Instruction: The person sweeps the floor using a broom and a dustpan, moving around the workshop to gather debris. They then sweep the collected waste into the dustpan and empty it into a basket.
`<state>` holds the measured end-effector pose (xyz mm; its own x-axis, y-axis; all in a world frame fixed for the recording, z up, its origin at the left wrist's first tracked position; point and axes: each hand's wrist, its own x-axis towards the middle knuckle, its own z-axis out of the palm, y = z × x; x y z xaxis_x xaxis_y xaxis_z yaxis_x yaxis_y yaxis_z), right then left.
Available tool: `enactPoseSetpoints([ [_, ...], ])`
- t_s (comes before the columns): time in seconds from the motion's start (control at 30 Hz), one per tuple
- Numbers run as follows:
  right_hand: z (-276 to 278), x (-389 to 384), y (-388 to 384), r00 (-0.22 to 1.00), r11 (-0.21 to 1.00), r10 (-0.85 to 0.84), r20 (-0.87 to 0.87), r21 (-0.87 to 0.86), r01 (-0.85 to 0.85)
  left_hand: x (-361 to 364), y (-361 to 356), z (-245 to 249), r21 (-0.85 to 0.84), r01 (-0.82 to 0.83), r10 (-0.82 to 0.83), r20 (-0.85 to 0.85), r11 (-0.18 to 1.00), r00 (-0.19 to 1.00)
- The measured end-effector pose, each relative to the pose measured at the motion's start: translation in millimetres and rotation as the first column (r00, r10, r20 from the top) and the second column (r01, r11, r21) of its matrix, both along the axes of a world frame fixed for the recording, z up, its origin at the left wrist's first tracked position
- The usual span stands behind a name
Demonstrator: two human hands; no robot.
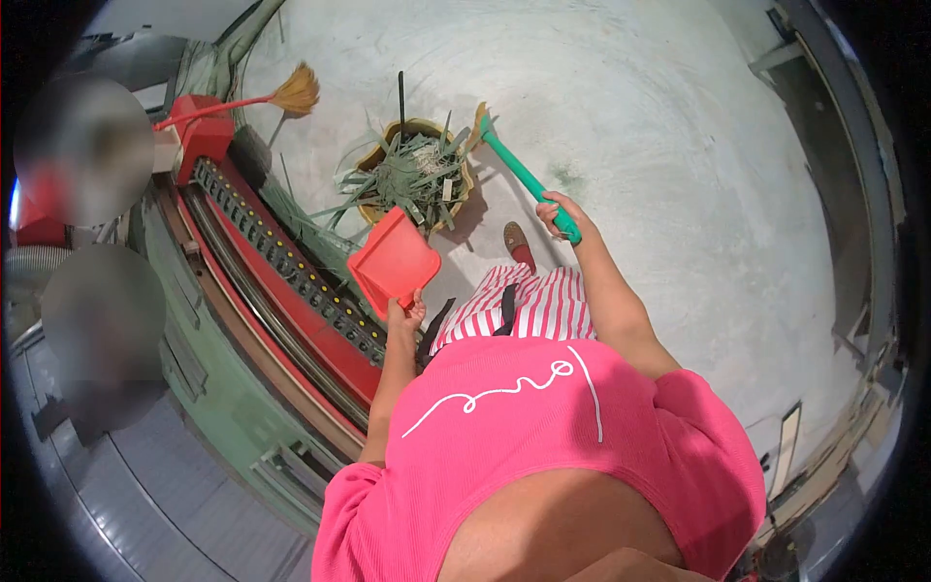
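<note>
My left hand (406, 312) is closed on the handle end of a red dustpan (396, 258), held just in front of a round yellowish basket (469, 184). Long green strips and other scraps (417, 175) are heaped in that basket, and several poke out over its rim. My right hand (560, 215) grips the green handle of a short broom (529, 175). Its straw-coloured bristles point away from me, close to the basket's right side. The palm side of my left hand is partly hidden by the dustpan.
On the left runs a long green and red machine (242, 388) with a perforated rail. Another broom (295, 90), with a red handle, sticks out from its far end. Pale floor (679, 194) spreads to the right, reaching a doorway (824, 184). My shoe (518, 241) is near the basket.
</note>
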<state>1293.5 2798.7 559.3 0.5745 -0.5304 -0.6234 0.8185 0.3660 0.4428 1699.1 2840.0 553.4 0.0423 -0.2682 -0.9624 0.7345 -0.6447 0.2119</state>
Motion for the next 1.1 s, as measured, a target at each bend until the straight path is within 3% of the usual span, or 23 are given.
enactPoseSetpoints([
  [0.1,-22,-16,45,0.984,0.976,-0.169,-0.057,-0.150,0.158,1,-5,-7,0.034,0.049,-0.049,0.023,0.998,0.999],
  [0.17,-24,-34,82,0.974,0.974,-0.225,0.034,-0.021,0.226,-2,-6,-14,0.036,0.061,-0.061,-0.001,0.997,0.998],
  [0.27,-13,-48,138,0.953,0.956,-0.289,0.093,-0.022,0.292,-13,-16,-12,0.034,0.081,-0.080,-0.023,0.996,0.996],
  [0.33,0,-50,166,0.902,0.922,-0.388,0.188,0.081,0.379,-26,-25,-3,0.074,0.096,-0.097,0.016,0.993,0.995],
  [0.57,58,-34,229,0.855,0.884,-0.468,0.223,0.119,0.453,-45,-41,-4,-0.036,0.173,-0.176,-0.086,0.984,0.981],
  [0.67,73,-41,231,0.882,0.895,-0.446,0.153,0.075,0.439,-53,-44,-7,-0.021,0.194,-0.195,-0.067,0.981,0.978],
  [0.7,70,-48,223,0.944,0.949,-0.315,-0.096,-0.015,0.315,-52,-43,-7,-0.047,0.211,-0.215,-0.089,0.976,0.973],
  [0.73,68,-56,211,0.921,0.984,-0.177,-0.347,-0.067,0.164,-51,-43,-8,-0.074,0.227,-0.234,-0.108,0.971,0.966],
  [0.77,77,-63,193,0.788,0.998,-0.012,-0.616,-0.059,-0.031,-50,-42,-8,-0.074,0.233,-0.240,-0.103,0.970,0.965],
  [0.8,83,-70,172,0.553,0.977,0.127,-0.823,0.008,-0.212,-50,-40,-8,-0.075,0.248,-0.254,-0.093,0.966,0.963],
  [0.87,69,-91,140,0.171,0.891,0.262,-0.950,0.170,-0.422,-50,-38,-3,-0.082,0.268,-0.274,-0.080,0.960,0.958],
  [0.93,34,-119,114,-0.046,0.813,0.256,-0.966,0.240,-0.530,-50,-34,5,-0.016,0.242,-0.242,-0.071,0.970,0.968],
  [0.97,25,-127,104,-0.042,0.814,0.252,-0.967,0.235,-0.530,-49,-31,5,-0.018,0.242,-0.243,-0.066,0.970,0.968],
  [1.03,11,-136,90,-0.319,0.724,0.354,-0.879,0.473,-0.501,-43,-27,0,0.023,0.196,-0.195,-0.054,0.980,0.979],
  [1.1,-5,-149,88,-0.319,0.665,0.384,-0.867,0.499,-0.556,-43,-19,0,0.015,0.189,-0.188,-0.057,0.982,0.981],
])
